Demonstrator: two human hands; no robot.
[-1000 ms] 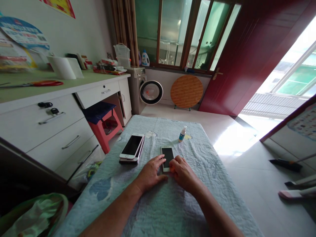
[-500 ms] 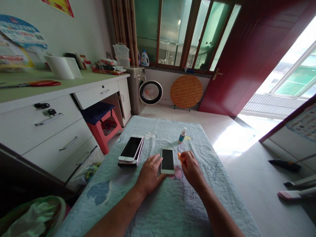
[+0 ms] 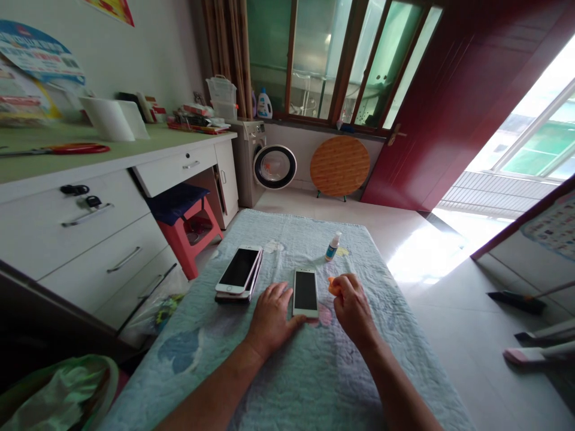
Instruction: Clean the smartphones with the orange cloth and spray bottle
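A white phone [image 3: 305,292] lies face up on the pale blue quilted cloth [image 3: 287,371] that covers the table. My left hand [image 3: 271,318] rests flat beside its left edge, fingers spread, thumb at the phone's lower corner. My right hand [image 3: 353,306] hovers just right of the phone, fingers curled round a small orange thing [image 3: 331,286] that I cannot make out. Left of my hands sits a stack of two phones [image 3: 239,280]. A small spray bottle [image 3: 333,246] stands upright beyond the white phone.
A white desk with drawers [image 3: 90,221] runs along the left, with a red stool [image 3: 188,224] under it. A washing machine [image 3: 263,164] and a round wooden tabletop [image 3: 339,166] stand by the far wall. A green bag [image 3: 58,395] sits at lower left.
My right hand has lifted off the white phone and moved right, now holding something orange. The phone's screen is fully uncovered. My left hand has stayed beside it.
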